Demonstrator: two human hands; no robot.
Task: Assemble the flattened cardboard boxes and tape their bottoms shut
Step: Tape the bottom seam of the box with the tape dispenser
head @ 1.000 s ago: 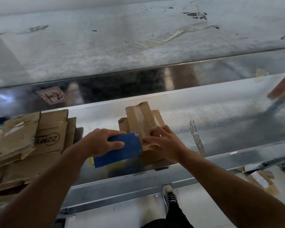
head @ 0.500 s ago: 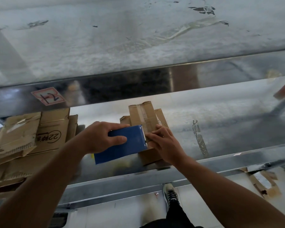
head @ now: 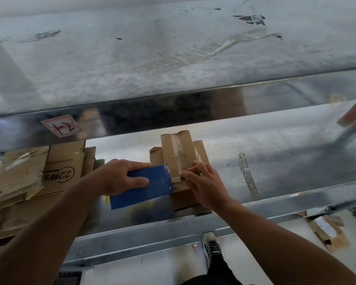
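1. Since the small box (head: 176, 157) is thin corrugated card, I judge it light, hollow and easy to dent. It would probably slide on the shiny metal desk (head: 275, 161) unless pinned. It stands near the desk's front edge, between the two hands.
2. The best hold, to my mind, is along the folded edges and corners, where card is stiffest. The middle of the flaps would give under a push.
3. The left hand (head: 119, 176) is wrapped round the blue tape dispenser (head: 144, 185), thumb across its face, with the tool's far end touching the box. The dispenser looks rigid and easy to grip.
4. The right hand (head: 206, 183) has its fingers curled onto the box's near top and holds it down by the clear tape strip (head: 178, 149) along the flap seam.
5. The flattened boxes (head: 39, 175) lie stacked at the desk's left, apart from the work. They are likely floppy sheets, best lifted by an edge.
6. Several things are hard to make out:
   - The roll and cutter are hidden behind the dispenser's blue face.
   - The right thumb is out of sight.
   - Both hands cover the box's lower walls, so I cannot tell whether the tape is cut or how far it wraps down.
   - The stack is cut off at the left.
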